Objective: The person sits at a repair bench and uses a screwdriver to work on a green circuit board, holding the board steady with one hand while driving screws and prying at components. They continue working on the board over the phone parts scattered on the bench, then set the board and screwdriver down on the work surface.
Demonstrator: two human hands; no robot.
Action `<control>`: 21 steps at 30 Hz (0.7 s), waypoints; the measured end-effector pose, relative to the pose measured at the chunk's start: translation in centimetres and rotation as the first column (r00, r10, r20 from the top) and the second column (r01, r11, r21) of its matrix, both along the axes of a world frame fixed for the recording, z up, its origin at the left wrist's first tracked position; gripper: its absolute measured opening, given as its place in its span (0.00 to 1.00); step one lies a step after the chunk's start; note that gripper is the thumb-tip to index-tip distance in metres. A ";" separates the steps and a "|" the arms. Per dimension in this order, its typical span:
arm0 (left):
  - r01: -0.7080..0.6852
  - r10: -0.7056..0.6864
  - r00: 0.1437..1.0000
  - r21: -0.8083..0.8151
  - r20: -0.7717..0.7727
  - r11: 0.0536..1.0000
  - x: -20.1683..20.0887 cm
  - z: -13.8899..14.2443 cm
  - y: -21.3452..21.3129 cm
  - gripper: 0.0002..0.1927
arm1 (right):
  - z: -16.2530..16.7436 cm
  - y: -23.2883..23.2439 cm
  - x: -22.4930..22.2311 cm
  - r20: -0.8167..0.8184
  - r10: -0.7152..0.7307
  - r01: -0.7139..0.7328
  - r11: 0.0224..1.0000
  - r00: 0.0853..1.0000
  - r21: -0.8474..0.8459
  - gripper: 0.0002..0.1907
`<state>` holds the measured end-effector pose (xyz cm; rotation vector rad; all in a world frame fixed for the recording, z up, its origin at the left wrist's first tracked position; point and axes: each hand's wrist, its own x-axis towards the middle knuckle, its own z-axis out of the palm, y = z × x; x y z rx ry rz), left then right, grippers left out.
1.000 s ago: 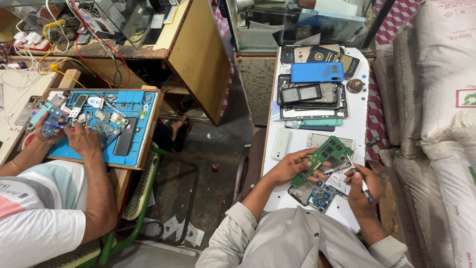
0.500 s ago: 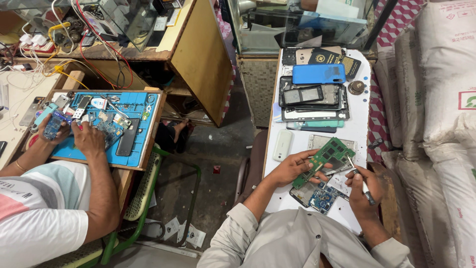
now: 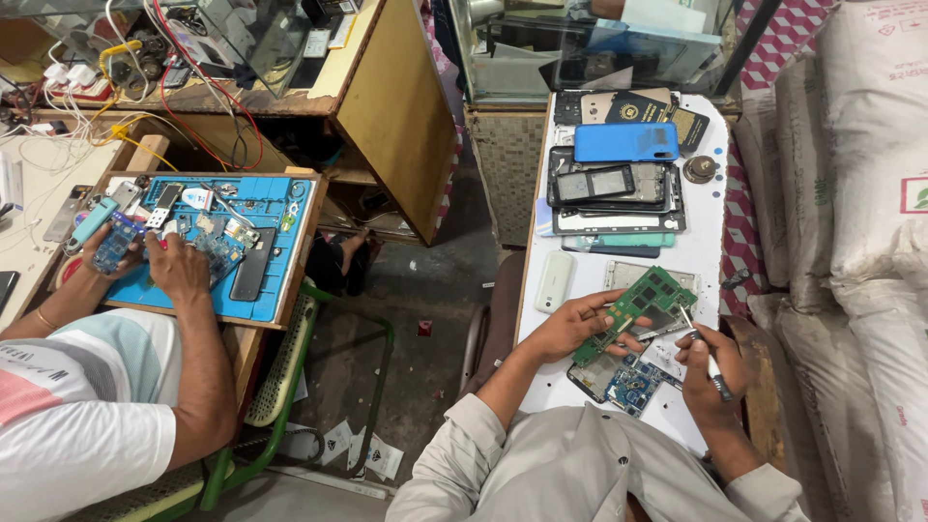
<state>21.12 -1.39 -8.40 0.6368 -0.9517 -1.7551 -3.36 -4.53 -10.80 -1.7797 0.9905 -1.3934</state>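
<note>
Far to the left of the green circuit board, a co-worker in a striped shirt bends over a blue work mat strewn with small parts, both their hands on it. Just left of the board a white phone lies on the white counter. Our left hand has its grip clenched on the green circuit board, holding it tilted above the counter. Directly below the board lies a blue circuit board. Above it sits a stack of phone frames topped by a blue back cover. To its right, our right hand grips a thin metal tool, tip at the board's right edge.
</note>
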 end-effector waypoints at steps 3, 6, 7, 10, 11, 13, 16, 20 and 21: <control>-0.003 0.002 1.000 -0.005 -0.007 1.000 -0.1 0.1 0.0 0.27 | 0.1 0.0 0.0 0.021 0.003 -0.003 1.000 1.000 0.015 0.14; -0.006 0.006 1.000 -0.007 0.017 1.000 -0.1 0.2 -0.1 0.28 | 0.2 0.0 -0.1 -0.016 -0.040 0.041 0.998 0.999 0.042 0.14; -0.004 0.004 1.000 -0.007 0.012 1.000 -0.2 0.3 -0.1 0.28 | 0.3 0.1 -0.1 -0.027 -0.030 0.030 0.999 0.999 0.029 0.14; -0.001 0.001 1.000 -0.006 0.005 1.000 -0.1 0.4 0.0 0.28 | 0.4 0.2 -0.1 -0.030 -0.013 0.013 1.000 0.999 0.014 0.14; 0.001 -0.001 1.000 -0.004 0.005 1.000 -0.1 0.5 0.0 0.28 | 0.4 0.2 -0.1 -0.012 -0.020 0.020 0.999 1.000 0.028 0.14; -0.001 0.001 1.000 -0.002 -0.001 1.000 -0.1 0.5 0.1 0.28 | 0.3 0.2 -0.1 -0.004 -0.020 0.020 0.999 1.000 0.027 0.14; -0.003 0.003 1.000 -0.002 -0.003 1.000 -0.1 0.4 0.1 0.28 | 0.3 0.2 -0.1 -0.010 -0.016 0.016 1.000 1.000 0.021 0.14; -0.001 0.001 1.000 -0.005 0.004 1.000 -0.1 0.3 0.0 0.28 | 0.1 0.2 -0.1 -0.010 -0.011 0.012 1.000 1.000 0.025 0.14; -0.002 0.002 1.000 -0.002 0.005 1.000 -0.1 0.2 0.0 0.28 | 0.0 0.2 -0.1 -0.023 -0.003 0.004 1.000 1.000 0.003 0.14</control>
